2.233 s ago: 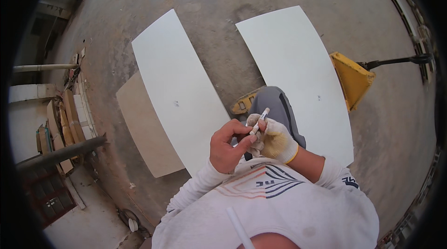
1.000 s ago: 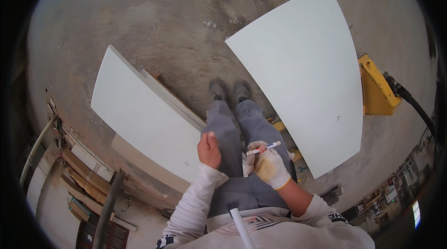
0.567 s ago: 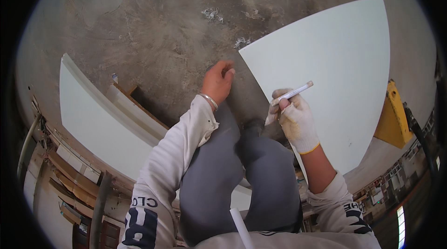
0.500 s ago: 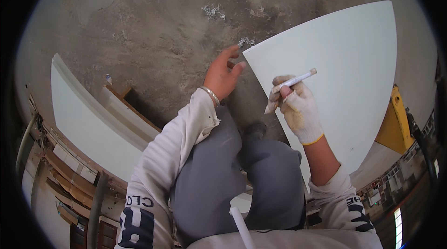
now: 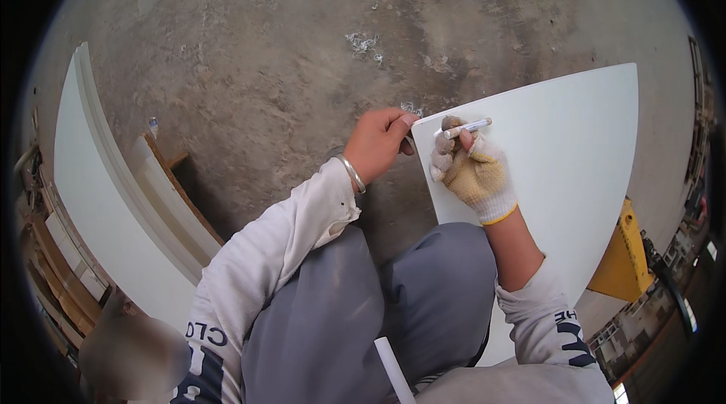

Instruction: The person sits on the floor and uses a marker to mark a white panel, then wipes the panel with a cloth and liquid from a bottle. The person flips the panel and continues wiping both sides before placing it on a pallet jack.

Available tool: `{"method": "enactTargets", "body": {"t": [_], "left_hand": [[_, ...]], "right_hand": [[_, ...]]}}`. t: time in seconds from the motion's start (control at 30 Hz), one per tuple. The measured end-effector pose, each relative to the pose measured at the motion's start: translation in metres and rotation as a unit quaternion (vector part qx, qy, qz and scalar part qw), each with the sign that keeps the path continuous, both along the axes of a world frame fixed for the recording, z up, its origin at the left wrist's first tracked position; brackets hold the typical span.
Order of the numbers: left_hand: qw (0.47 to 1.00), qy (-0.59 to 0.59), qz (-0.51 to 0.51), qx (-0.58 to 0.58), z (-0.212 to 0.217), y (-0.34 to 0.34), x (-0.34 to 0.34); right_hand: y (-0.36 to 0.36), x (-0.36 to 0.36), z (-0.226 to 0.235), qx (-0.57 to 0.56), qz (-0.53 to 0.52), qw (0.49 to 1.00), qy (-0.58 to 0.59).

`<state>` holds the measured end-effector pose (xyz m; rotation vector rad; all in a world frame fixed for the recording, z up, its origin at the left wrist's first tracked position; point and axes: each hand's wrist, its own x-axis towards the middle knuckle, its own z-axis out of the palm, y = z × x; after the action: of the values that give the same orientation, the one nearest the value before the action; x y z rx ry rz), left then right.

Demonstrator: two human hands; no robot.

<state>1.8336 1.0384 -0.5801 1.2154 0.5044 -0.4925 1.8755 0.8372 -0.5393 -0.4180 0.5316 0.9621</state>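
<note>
A large white panel point(image 5: 560, 177) with a curved right edge lies beside my right knee. At its far left corner is my left hand point(image 5: 376, 145), bare with a metal bracelet at the wrist. Its thumb and fingers close on that corner, some fingertips hidden. Over the panel, close to the same corner, my right hand point(image 5: 475, 170) wears a white-and-yellow work glove with a bare thumb showing. It grips a slim white marker pen point(image 5: 476, 126), which points up and right. The glove hides the pen's lower end.
Another curved white panel point(image 5: 113, 200) stands at left, next to a brown-edged board point(image 5: 170, 177). White shavings point(image 5: 363, 45) lie on the stained concrete floor. Beyond the right panel is a yellow metal piece point(image 5: 622, 256). A white tube point(image 5: 393, 370) shows at my lap. A blurred round shape point(image 5: 134, 357) appears lower left.
My left hand has come onto the panel's corner from just beside it. My right hand, still with the pen, has moved nearer that corner. The view has shifted, and a blurred shape appears lower left.
</note>
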Motion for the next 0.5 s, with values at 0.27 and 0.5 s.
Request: {"method": "enactTargets", "body": {"t": [0.27,0.5], "left_hand": [[0.999,-0.032,0.030,-0.009,0.003,-0.010,-0.017],[0.998,-0.041,0.046,-0.022,-0.010,-0.012,-0.019]], "right_hand": [[0.013,0.013,0.020,-0.249,0.119,0.943,-0.184],[0.038,0.032,0.015,-0.494,0.241,0.561,-0.619]]}}
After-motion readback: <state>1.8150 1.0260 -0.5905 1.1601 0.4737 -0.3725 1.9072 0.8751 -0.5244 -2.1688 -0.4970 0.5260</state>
